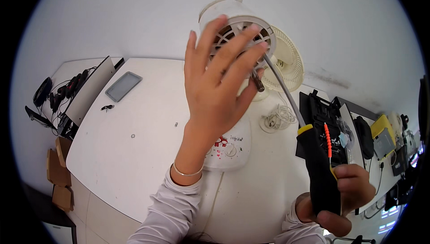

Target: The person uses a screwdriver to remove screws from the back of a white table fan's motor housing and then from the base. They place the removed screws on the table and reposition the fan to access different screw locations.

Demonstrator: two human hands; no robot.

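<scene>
My left hand is raised with fingers spread in front of the grille of a whitish rounded appliance housing. Some fingertips overlap the grille; whether they press on it I cannot tell. A short brown piece shows by the thumb. In my right hand, closed around its black handle, is a long screwdriver with a yellow collar. Its shaft slants up to the left, and the tip is hidden behind my left fingers. Below sits a white base with red cartoon figures and dials, partly covered by my left arm.
A cream fan head stands behind the housing. Coiled white cord lies to the right, beside a black tool case. A grey tray, a small black cable and a ring-shaped part rest on the white table.
</scene>
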